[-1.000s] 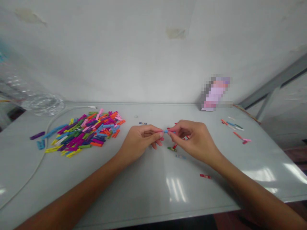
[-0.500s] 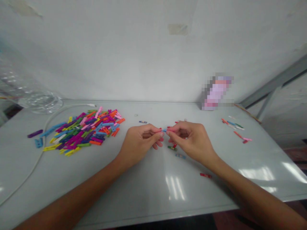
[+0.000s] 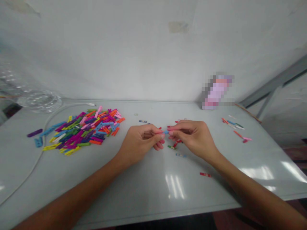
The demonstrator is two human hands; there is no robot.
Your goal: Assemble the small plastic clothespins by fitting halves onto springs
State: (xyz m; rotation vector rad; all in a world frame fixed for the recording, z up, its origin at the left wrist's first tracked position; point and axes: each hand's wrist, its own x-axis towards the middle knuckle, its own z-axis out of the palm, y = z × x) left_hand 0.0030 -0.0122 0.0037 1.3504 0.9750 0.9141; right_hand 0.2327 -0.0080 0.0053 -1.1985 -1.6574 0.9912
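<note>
Between my two hands, above the middle of the table, is a small blue clothespin (image 3: 166,132), mostly covered by fingertips. My left hand (image 3: 142,140) pinches its left end between thumb and index finger. On its right end, the thumb and fingers of my right hand (image 3: 194,137) are closed. Under and around the hands lie several small clothespins: a green one (image 3: 172,147), a light blue one (image 3: 181,155), a red one (image 3: 205,174) nearer the front edge, and a dark blue one (image 3: 143,121) behind the left hand. Other red pieces are partly hidden by the right hand.
A large heap of colourful clothespins (image 3: 81,131) covers the table's left side. A white cable (image 3: 49,119) curves around it, near a clear plastic container (image 3: 39,100). Loose clothespin pieces (image 3: 238,134) lie at the right. A pixelated pink object (image 3: 216,92) leans on the wall.
My right-hand fingers have shifted slightly right along the blue clothespin, so more of it shows between the hands. My left hand has barely moved.
</note>
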